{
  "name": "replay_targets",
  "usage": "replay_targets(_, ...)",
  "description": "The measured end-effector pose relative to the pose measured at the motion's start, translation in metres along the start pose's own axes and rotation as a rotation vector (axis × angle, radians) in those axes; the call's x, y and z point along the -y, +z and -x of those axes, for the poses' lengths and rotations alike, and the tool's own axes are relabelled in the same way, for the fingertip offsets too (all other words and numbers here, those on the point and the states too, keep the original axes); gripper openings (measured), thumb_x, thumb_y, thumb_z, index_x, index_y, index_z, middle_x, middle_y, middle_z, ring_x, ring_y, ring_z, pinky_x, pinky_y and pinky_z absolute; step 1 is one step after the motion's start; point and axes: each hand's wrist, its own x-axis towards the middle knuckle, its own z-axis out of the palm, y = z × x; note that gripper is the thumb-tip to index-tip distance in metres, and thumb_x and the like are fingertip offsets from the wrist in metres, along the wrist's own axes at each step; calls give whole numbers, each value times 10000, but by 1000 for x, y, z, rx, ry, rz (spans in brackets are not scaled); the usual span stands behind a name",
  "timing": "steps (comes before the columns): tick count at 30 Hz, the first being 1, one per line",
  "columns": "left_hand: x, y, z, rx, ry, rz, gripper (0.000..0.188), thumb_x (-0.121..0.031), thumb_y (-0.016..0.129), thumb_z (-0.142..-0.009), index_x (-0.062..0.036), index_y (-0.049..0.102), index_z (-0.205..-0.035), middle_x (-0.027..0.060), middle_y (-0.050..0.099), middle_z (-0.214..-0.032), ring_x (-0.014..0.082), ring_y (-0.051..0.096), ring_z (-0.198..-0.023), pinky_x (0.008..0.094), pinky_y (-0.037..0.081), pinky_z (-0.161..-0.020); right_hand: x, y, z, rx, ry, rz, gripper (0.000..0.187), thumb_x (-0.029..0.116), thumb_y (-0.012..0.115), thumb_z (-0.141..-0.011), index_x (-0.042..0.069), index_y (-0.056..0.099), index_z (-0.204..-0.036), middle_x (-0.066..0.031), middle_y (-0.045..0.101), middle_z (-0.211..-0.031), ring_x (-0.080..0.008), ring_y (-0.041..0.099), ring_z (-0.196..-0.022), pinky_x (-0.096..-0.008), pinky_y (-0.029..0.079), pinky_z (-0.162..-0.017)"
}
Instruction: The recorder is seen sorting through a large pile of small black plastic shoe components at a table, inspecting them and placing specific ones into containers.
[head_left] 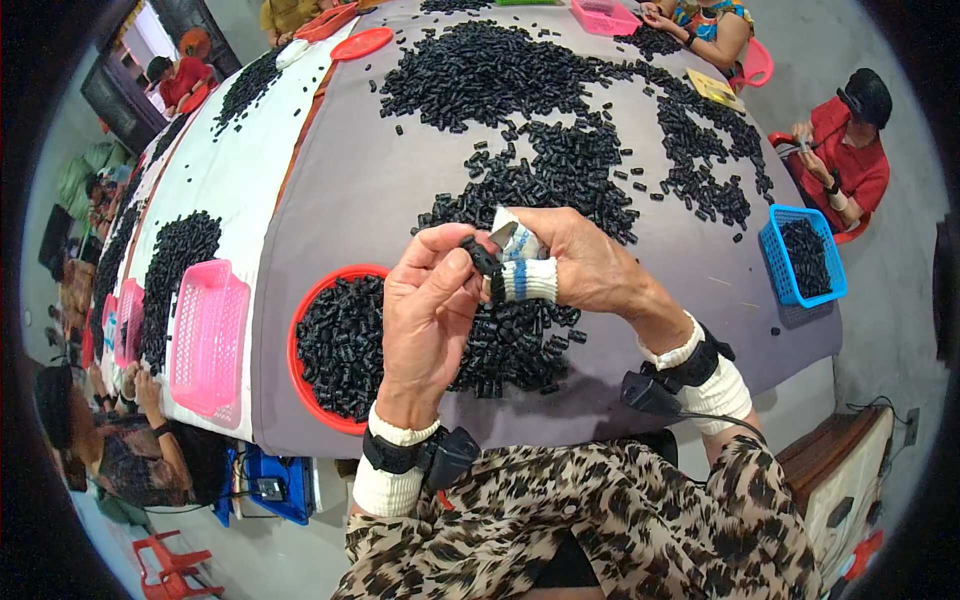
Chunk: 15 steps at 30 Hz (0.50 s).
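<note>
My left hand (428,300) pinches a small black ribbed cylindrical part (482,256) between thumb and fingers. Close against that part is my right hand (580,255), its fingers curled round a small blade (503,236). White cloth with blue stripes (528,280) wraps some fingers of the right hand, and the blade's handle is hidden. Both hands are held above the grey-covered table, over a loose pile of similar black parts (520,350). Beside my left hand stands a round red basin (296,345) filled with the same parts.
Large heaps of black parts (480,75) cover the far table. A pink basket (208,340) stands at left, and a blue basket (803,255) of parts at the right edge. Several people sit round the table, among them a person in red (850,150) at right.
</note>
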Motion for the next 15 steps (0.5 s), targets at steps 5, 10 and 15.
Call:
replay_targets(5,1,-4,-2,47,-54,49,256,-93,552,-854,10,519,-1086,94,611,-935,123,586,-816,239,485,-703,1,4,6,-59,-27,47,228,181,676,-749,16,553,-848,-6,534,-665,-66,456,-611,-245,396,-549)
replay_targets(10,6,1,-3,7,-56,36,297,-126,539,-869,19,508,-1127,93,614,-920,119,587,-797,241,486,-686,-3,6,10,-120,-19,-19,196,157,656,-769,18,547,-854,21,522,-674,-46,432,-626,-226,395,-569)
replay_targets(15,6,-2,-4,59,-58,31,287,-145,518,-884,19,510,-1120,94,613,-917,121,586,-778,243,482,-682,0,3,10,-107,53,-108,176,150,634,-787,17,543,-858,17,534,-681,-45,441,-637,-224,399,-573)
